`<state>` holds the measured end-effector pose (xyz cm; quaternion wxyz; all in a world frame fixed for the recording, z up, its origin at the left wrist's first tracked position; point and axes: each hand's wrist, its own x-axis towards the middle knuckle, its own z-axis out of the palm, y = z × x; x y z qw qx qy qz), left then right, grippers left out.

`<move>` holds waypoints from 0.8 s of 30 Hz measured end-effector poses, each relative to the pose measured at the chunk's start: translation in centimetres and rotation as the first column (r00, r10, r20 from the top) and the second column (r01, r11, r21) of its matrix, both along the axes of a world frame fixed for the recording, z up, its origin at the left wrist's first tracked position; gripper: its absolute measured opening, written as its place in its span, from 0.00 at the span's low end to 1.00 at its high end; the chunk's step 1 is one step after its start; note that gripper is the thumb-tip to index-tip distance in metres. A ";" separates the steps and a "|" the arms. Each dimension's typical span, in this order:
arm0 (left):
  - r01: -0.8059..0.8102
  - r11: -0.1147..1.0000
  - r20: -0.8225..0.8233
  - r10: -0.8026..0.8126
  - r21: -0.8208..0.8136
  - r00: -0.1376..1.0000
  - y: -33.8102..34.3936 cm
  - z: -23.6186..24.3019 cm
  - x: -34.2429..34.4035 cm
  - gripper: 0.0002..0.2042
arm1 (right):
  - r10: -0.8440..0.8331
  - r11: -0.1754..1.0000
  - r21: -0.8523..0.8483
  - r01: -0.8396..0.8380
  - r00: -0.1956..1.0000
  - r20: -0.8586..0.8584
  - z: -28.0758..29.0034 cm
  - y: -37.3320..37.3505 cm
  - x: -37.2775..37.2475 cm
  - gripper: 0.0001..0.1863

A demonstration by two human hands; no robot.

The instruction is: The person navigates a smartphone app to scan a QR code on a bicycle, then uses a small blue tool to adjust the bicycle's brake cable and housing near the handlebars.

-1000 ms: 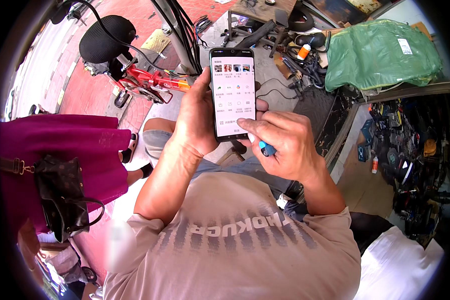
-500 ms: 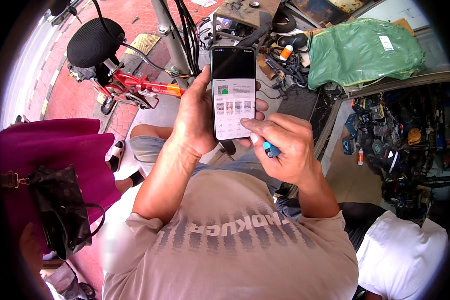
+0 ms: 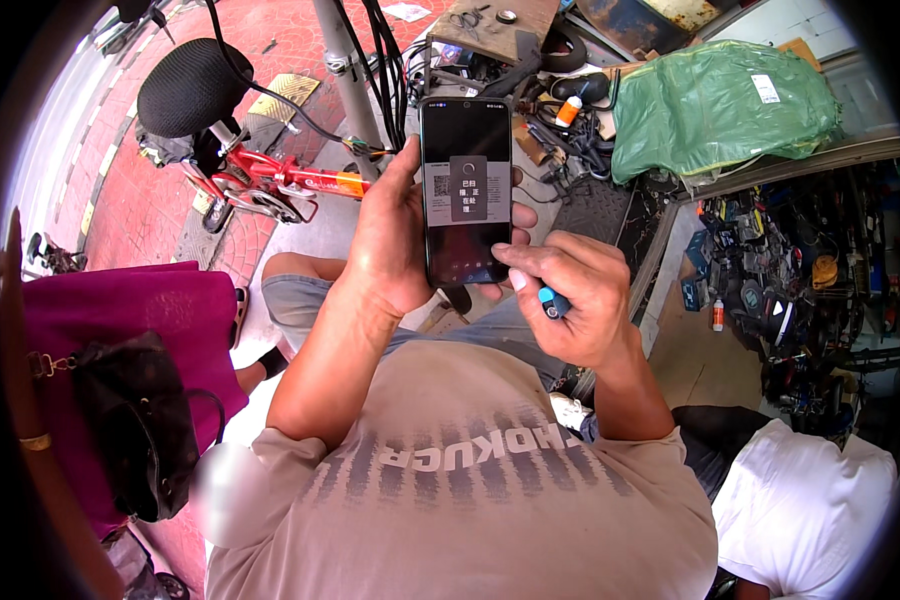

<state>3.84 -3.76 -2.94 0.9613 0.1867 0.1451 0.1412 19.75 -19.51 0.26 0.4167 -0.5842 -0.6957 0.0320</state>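
My left hand (image 3: 382, 240) is wrapped round a dark smartphone (image 3: 465, 135), held upright in front of my chest with its screen facing me. A dark grey pop-up box with a loading ring covers the middle of the dimmed screen. My right hand (image 3: 588, 290) is curled around a small tool or pen with a blue end (image 3: 553, 302); most of it is hidden in the fist. Its index finger points at the phone's lower right edge; I cannot tell if the fingertip touches the glass.
A red bicycle (image 3: 280, 178) with a black seat (image 3: 195, 85) stands ahead left. A person in a purple garment (image 3: 120, 300) with a black handbag (image 3: 135, 420) is at my left. Green plastic wrapping (image 3: 720, 110) lies ahead right, above crowded parts (image 3: 770, 290). Someone in white (image 3: 810, 510) is lower right.
The phone's screen has gone from a pale page to a dimmed one with a dark pop-up. My right index finger has shifted slightly right. The handbag and purple garment have moved rightward.
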 end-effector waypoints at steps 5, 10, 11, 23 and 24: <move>-0.026 1.000 0.022 0.026 0.001 0.999 -0.1 -0.2 -0.2 0.45 | 0.010 1.000 -0.004 -0.010 1.000 0.024 0.3 0.3 0.0 0.13; -0.031 0.999 0.049 0.032 -0.021 0.998 0.5 -0.4 -0.1 0.44 | 0.027 0.999 0.022 -0.027 1.000 -0.005 -0.1 1.0 0.3 0.14; -0.033 0.999 0.048 0.035 -0.023 0.998 0.6 -0.4 0.0 0.44 | 0.029 0.999 0.022 -0.029 1.000 -0.007 -0.2 1.1 0.3 0.14; -0.050 0.999 0.132 0.052 -0.020 0.990 0.8 -0.8 -0.5 0.40 | 0.049 0.999 0.014 -0.049 0.999 0.014 0.1 1.6 0.6 0.11; -0.053 0.998 0.126 0.055 -0.017 0.991 0.8 -0.7 -0.5 0.40 | 0.051 0.999 0.015 -0.051 0.999 0.017 0.0 1.6 0.7 0.11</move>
